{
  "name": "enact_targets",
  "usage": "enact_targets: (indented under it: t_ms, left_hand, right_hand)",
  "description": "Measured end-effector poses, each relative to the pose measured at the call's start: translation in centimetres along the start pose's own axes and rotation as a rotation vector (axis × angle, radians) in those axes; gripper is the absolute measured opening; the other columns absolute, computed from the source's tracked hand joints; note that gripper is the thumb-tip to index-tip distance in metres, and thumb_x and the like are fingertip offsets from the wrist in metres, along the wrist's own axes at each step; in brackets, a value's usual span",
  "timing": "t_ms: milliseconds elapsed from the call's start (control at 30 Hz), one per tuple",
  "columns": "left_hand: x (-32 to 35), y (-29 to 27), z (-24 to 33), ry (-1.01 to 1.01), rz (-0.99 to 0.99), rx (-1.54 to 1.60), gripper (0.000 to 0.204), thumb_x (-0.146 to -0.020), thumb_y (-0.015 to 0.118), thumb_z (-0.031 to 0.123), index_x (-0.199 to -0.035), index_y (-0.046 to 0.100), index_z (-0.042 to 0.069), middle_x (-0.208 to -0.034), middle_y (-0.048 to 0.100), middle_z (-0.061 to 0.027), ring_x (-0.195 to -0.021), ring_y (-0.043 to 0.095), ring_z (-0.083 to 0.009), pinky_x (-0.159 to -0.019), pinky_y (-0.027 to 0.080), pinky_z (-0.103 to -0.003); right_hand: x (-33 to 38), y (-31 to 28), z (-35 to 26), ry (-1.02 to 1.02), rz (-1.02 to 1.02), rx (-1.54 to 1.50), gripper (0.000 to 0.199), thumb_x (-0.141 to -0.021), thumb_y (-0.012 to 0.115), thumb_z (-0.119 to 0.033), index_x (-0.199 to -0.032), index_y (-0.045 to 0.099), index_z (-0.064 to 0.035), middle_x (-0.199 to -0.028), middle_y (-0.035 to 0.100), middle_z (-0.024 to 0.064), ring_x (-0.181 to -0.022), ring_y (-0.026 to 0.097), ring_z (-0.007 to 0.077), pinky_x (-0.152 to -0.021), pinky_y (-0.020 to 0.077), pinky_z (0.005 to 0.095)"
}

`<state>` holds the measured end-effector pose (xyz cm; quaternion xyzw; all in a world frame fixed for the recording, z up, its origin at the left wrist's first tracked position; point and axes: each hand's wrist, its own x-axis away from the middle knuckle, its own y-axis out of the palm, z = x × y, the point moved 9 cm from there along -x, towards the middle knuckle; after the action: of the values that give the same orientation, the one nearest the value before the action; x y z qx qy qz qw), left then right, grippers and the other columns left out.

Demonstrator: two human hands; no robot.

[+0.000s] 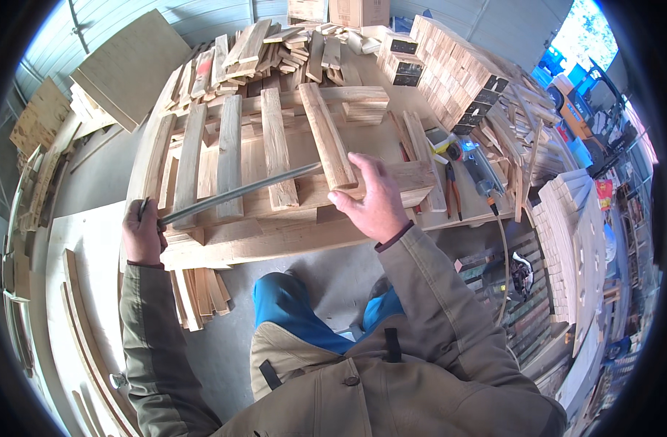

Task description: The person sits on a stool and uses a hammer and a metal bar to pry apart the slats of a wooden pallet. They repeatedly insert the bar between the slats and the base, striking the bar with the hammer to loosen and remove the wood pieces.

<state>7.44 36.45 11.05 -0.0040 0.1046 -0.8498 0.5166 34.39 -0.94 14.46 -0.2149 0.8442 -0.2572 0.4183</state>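
Observation:
My left hand (142, 231) is closed round the near end of a long grey metal bar (238, 192). The bar slants up to the right across several wooden slats, its far tip close to the rightmost slat (326, 138). My right hand (377, 200) grips the near end of that slat, thumb on one side and fingers on the other. This slat lies slanted, while the others, such as the middle slat (276, 149), are spaced along two wooden beams, the near beam (413, 180) and the far beam (362, 95).
A workbench (224, 251) carries the slats. Behind is a heap of loose boards (268, 54); back right stands a tall stack of wood blocks (457, 69). Orange-handled pliers (453, 193) and a nail gun with a hose (483, 178) lie right. A plywood sheet (93, 218) is left.

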Motion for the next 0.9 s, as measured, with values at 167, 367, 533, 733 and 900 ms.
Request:
enact_targets:
  t_ms: [167,367,533,733,900]
  left_hand:
    - [0.3,-0.1,0.2,0.000,0.019,0.013,0.022,-0.106,0.062,0.020,-0.089,0.061,0.007,-0.062,0.051,0.0017,-0.040,0.039,-0.0052,-0.034,0.030,-0.023]
    - [0.0,0.6,2.3,0.081,0.022,-0.021,0.020,-0.106,0.061,0.018,-0.092,0.061,0.005,-0.062,0.050,0.0029,-0.043,0.040,-0.0039,-0.036,0.031,-0.023]
    - [-1.1,1.3,6.0,0.224,0.031,-0.141,0.019,-0.107,0.060,0.018,-0.093,0.060,0.005,-0.061,0.049,0.0032,-0.044,0.040,-0.0030,-0.040,0.030,-0.023]
    - [-4.8,4.9,11.4,0.560,0.115,-0.445,0.022,-0.104,0.065,0.018,-0.091,0.061,0.000,-0.067,0.054,-0.0092,-0.059,0.051,-0.0161,-0.057,0.044,-0.035]
    - [-7.5,8.3,12.8,0.613,0.134,-0.510,0.024,-0.101,0.067,0.024,-0.093,0.064,0.001,-0.074,0.062,-0.0206,-0.064,0.059,-0.0330,-0.063,0.049,-0.041]
  right_hand:
    - [-0.7,2.7,0.4,0.027,0.012,0.008,0.070,-0.084,0.086,-0.027,-0.138,0.053,0.0023,-0.131,0.060,0.0238,-0.121,0.060,0.0406,-0.104,0.0498,0.0496]
    - [0.0,3.7,1.7,0.091,0.031,0.062,0.071,-0.084,0.083,-0.031,-0.141,0.051,-0.0014,-0.133,0.060,0.0217,-0.121,0.060,0.0408,-0.106,0.0463,0.0510]
    - [0.3,3.9,1.7,0.072,0.069,0.116,0.070,-0.083,0.083,-0.029,-0.140,0.053,-0.0016,-0.133,0.061,0.0215,-0.122,0.060,0.0395,-0.106,0.0457,0.0521]
    - [0.5,3.7,1.6,0.039,0.108,0.117,0.069,-0.079,0.085,-0.031,-0.136,0.057,-0.0029,-0.132,0.063,0.0224,-0.121,0.062,0.0403,-0.108,0.0453,0.0521]
    - [0.7,3.7,1.6,0.032,0.104,0.153,0.070,-0.078,0.086,-0.037,-0.135,0.061,-0.0045,-0.133,0.064,0.0254,-0.120,0.063,0.0413,-0.109,0.0450,0.0526]
